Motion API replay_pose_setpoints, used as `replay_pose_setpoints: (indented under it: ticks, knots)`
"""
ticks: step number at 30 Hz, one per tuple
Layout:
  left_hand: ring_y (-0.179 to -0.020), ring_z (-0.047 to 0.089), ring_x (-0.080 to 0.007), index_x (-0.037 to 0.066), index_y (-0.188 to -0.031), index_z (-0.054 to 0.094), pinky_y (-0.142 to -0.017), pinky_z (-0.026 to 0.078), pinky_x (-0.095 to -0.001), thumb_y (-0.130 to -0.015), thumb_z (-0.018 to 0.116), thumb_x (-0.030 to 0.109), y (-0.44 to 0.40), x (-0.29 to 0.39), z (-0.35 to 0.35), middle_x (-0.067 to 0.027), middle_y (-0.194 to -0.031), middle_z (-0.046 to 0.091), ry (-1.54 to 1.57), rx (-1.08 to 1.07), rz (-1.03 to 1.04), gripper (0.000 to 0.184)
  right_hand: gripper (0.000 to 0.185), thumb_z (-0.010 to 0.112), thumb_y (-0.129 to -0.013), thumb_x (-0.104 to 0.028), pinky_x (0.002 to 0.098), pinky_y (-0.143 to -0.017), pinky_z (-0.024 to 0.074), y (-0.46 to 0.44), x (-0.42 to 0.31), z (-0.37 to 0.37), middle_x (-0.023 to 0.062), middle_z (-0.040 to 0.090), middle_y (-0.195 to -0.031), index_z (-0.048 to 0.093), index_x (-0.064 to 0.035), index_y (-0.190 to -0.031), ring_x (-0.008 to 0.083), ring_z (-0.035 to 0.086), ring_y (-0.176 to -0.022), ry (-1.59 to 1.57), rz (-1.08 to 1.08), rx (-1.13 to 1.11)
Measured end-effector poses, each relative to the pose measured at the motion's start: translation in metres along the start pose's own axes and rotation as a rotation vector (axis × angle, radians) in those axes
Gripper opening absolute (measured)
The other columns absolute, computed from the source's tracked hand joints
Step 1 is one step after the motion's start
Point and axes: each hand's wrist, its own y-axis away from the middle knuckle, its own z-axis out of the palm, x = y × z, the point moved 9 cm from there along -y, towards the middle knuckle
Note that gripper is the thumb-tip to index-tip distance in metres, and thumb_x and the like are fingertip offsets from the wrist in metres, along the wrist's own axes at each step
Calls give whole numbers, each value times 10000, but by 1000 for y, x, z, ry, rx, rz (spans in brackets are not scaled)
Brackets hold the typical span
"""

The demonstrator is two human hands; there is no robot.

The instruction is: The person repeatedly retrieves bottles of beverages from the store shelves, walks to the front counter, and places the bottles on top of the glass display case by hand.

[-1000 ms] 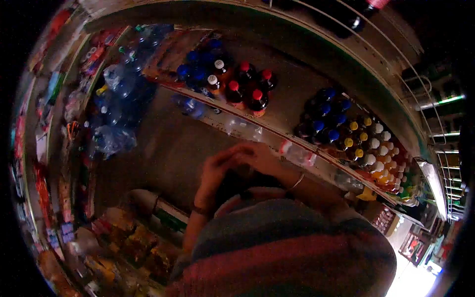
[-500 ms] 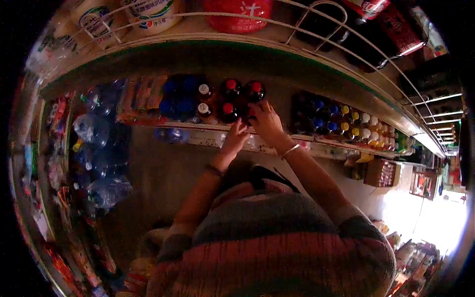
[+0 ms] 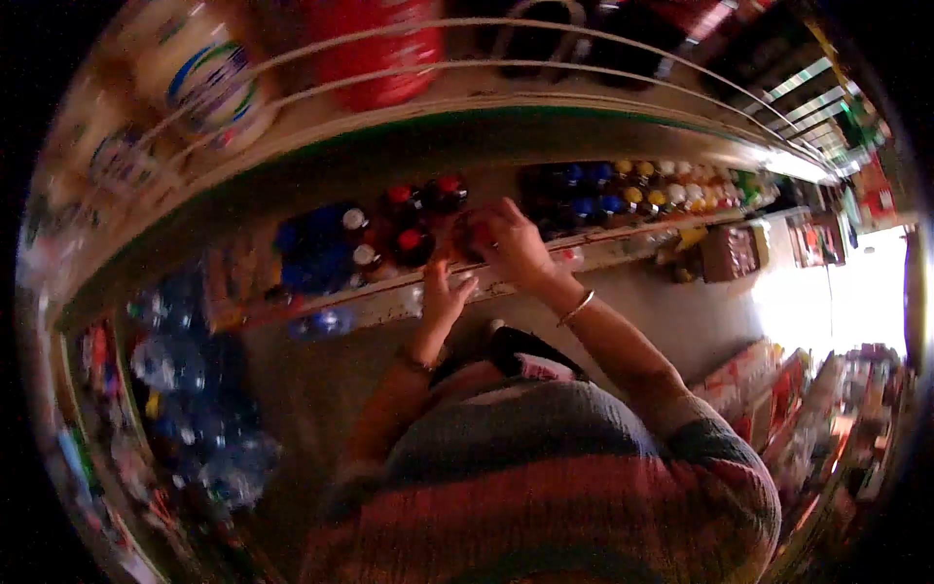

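Note:
Dark bottles with red caps stand grouped on a low shelf. My right hand is curled around the upper part of another dark bottle at the right front of this group; its cap is blurred and partly covered by my fingers. Just in front of the shelf edge, my left hand has its thumb and fingers apart, close to the same bottle, and holds nothing that I can see.
Left of the group are white-capped bottles and a blue-topped pack. Rows of bottles with blue, yellow and white caps run right. A wire-railed shelf juts out above. Large clear bottles stand on the left.
The view has tilted and shifted, with blur. My left hand's fingers have opened and drawn back from the bottles. My right hand stays at the front bottle, which looks slightly farther from its neighbour.

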Motion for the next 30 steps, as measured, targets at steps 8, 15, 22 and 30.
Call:
replay_pose_setpoints:
  ticks: [8, 15, 22, 30]
  knots:
    - [-1015, 562, -321, 9, -1214, 458, -889, 451, -386, -634, 761, 111, 30, 142, 34, -168, -1096, 572, 240, -306, 358, 663, 331, 734, -668, -58, 382, -732, 513, 69, -28, -76, 122, 556, -944, 621, -76, -978, 314, 577, -869, -177, 120, 175]
    - [-1013, 591, -225, 19, -1203, 468, -856, 487, -331, -676, 706, 66, 84, 127, 138, -128, -1089, 592, 1029, -629, -445, 580, 505, 757, -666, -156, 405, -848, 469, 162, 2, -132, 135, 550, -1029, 576, -74, -1130, 333, 540, -962, -97, 332, 343]
    - [-922, 607, -234, 56, -1189, 504, -759, 516, -350, -706, 712, -2, 156, 186, 284, -94, -1059, 612, 1281, -831, -1299, 529, 791, 759, -738, -256, 403, -1007, 372, 297, 84, -182, 200, 412, -1304, 336, -65, -1379, 351, 432, -1199, -385, 503, 444]
    - [-839, 623, -178, 45, -1136, 533, -716, 529, -322, -562, 867, 104, 181, 187, 464, -80, -991, 637, 295, -1118, -405, 666, 771, 768, -742, -252, 350, -1005, 381, 471, 197, -252, 141, 483, -1275, 358, -31, -1357, 241, 477, -1183, -629, 760, 565]
